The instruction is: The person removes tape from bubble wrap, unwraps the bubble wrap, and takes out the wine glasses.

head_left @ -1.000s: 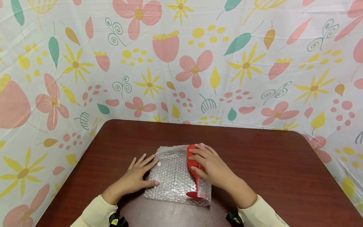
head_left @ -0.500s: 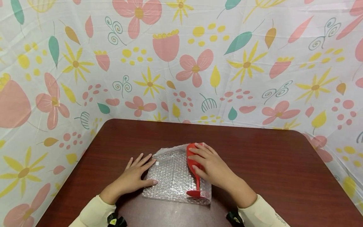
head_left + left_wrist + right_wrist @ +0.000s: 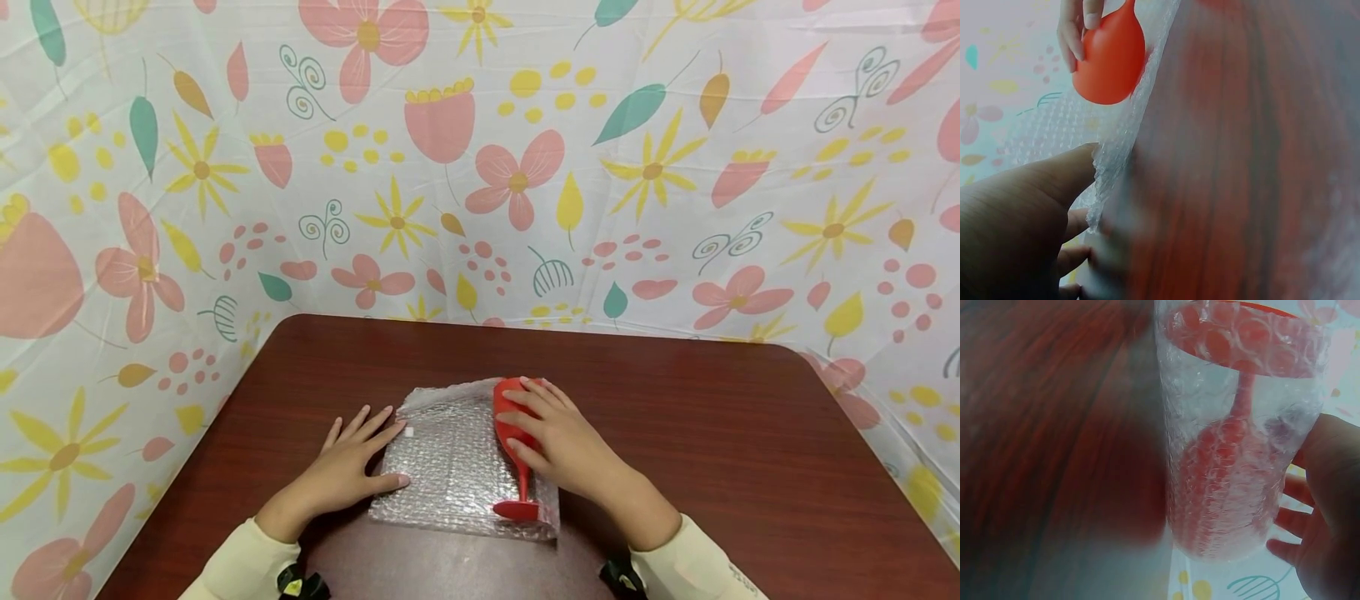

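Note:
A red goblet [image 3: 506, 410] lies on its side on a sheet of clear bubble wrap [image 3: 442, 467], its foot towards me. My right hand [image 3: 562, 437] holds the bowl from the right, with the fingers curved over it. In the right wrist view, the bubble wrap [image 3: 1210, 506] curls up around the goblet's outer side, and red shows through it. My left hand [image 3: 337, 471] rests at the sheet's left edge with fingers spread. Its thumb lies on the wrap in the left wrist view, where the goblet's bowl [image 3: 1110, 62] faces the camera uncovered.
The dark reddish-brown wooden table [image 3: 675, 400] extends around the wrap. Behind and beside it hangs a white cloth [image 3: 450, 208] printed with flowers and leaves. A small white square [image 3: 408, 432] sits on the wrap near my left fingertips.
My left hand and the wrap's left edge have slid a little to the left. More of the goblet's stem and foot shows out of the wrap. My right hand has hardly moved.

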The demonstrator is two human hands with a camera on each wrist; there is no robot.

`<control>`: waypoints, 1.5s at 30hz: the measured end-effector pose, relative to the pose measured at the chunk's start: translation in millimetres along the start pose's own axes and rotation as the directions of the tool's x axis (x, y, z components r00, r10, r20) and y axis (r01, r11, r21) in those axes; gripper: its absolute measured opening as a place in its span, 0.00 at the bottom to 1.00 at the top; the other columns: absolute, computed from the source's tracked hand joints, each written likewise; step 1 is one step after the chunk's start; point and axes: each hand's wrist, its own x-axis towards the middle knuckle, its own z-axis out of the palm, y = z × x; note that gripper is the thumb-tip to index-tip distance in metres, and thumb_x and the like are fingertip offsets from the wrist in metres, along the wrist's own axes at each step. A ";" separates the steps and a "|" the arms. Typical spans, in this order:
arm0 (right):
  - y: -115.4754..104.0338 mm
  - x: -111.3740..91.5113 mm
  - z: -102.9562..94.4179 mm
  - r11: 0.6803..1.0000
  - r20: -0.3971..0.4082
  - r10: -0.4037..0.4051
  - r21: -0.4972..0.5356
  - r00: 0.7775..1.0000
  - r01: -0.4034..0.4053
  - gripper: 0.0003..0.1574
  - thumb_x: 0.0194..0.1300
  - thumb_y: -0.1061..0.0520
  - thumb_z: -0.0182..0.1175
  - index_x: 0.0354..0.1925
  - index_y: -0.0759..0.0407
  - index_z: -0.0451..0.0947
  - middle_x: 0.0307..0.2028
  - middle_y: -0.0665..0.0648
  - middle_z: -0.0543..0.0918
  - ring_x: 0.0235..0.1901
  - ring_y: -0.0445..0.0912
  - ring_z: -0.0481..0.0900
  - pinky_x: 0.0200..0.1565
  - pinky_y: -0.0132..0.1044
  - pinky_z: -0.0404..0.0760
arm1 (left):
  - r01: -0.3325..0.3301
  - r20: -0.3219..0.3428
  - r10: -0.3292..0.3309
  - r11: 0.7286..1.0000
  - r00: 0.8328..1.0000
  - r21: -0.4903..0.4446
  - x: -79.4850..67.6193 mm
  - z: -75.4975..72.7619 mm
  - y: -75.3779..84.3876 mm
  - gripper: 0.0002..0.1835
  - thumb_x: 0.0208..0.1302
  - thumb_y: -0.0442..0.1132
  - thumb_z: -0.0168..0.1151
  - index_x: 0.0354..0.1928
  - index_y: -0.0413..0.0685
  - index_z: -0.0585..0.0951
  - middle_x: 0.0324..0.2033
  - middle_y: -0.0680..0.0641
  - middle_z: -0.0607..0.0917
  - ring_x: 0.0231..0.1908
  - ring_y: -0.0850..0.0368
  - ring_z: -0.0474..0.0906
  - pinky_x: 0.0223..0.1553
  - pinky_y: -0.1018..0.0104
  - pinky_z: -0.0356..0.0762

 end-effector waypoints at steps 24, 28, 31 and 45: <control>2.4 -4.0 -0.8 1.000 0.002 0.002 -0.003 1.000 -0.002 0.30 0.64 0.46 0.69 0.63 0.48 0.79 0.69 0.60 0.72 0.74 0.58 0.63 0.71 0.61 0.65 | 0.049 0.012 -0.048 0.998 0.999 -0.034 -6.4 -8.0 -8.3 0.46 0.59 0.71 0.63 0.77 0.63 0.64 0.80 0.47 0.55 0.79 0.34 0.41 0.71 0.26 0.31; 2.2 -5.4 -0.5 1.000 -0.008 0.000 0.016 1.000 0.000 0.32 0.63 0.46 0.70 0.64 0.52 0.78 0.71 0.57 0.72 0.75 0.57 0.62 0.72 0.60 0.63 | 0.053 0.004 -0.053 0.998 0.999 -0.031 -7.3 -8.0 -11.7 0.46 0.59 0.71 0.63 0.77 0.64 0.64 0.80 0.46 0.56 0.79 0.33 0.42 0.71 0.26 0.32; 2.5 -5.9 0.5 1.000 -0.008 0.003 0.015 1.000 -0.003 0.33 0.63 0.46 0.70 0.64 0.52 0.78 0.71 0.57 0.72 0.75 0.58 0.62 0.72 0.60 0.62 | 0.051 -0.007 -0.051 0.998 0.999 -0.026 -7.8 -8.2 -13.8 0.46 0.58 0.71 0.63 0.76 0.64 0.65 0.79 0.46 0.57 0.79 0.33 0.43 0.71 0.26 0.33; 4.7 -10.5 0.4 1.000 -0.031 0.004 -0.023 1.000 -0.005 0.32 0.63 0.47 0.70 0.64 0.50 0.78 0.70 0.60 0.71 0.74 0.58 0.63 0.71 0.59 0.66 | 0.065 -0.025 -0.066 0.997 0.998 -0.028 -13.2 -14.7 -18.7 0.45 0.58 0.69 0.65 0.76 0.63 0.66 0.79 0.43 0.58 0.78 0.30 0.43 0.70 0.24 0.33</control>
